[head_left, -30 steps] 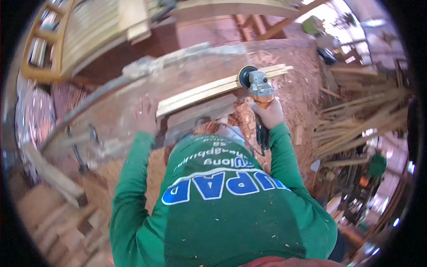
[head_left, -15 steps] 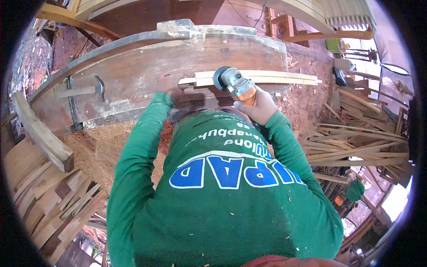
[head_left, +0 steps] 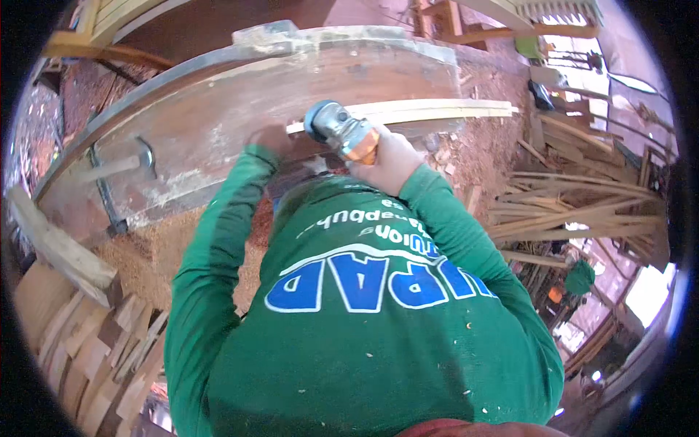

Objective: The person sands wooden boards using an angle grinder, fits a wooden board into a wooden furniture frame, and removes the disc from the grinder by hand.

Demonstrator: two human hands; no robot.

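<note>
My right hand [head_left: 387, 162] is wrapped round the orange and silver angle grinder [head_left: 344, 132]. The grinder's round disc lies over the left part of the pale wooden strips [head_left: 437, 109], which stretch across the workbench [head_left: 218, 124]. Whether the disc touches the wood cannot be made out. At the strips' left end is my left hand [head_left: 271, 138], dark and blurred, so its fingers do not show clearly.
A hammer [head_left: 148, 157] lies on the bench at the left, beside a dark metal bar [head_left: 106, 191]. Cut wooden blocks [head_left: 87, 357] are stacked at the lower left. Long offcuts [head_left: 575, 207] are piled at the right. Shavings [head_left: 484, 138] cover the ground.
The grinder in my right hand has moved left along the strips, towards their left end. My left hand has shifted from flat beside the strips to their end. The camera view has turned.
</note>
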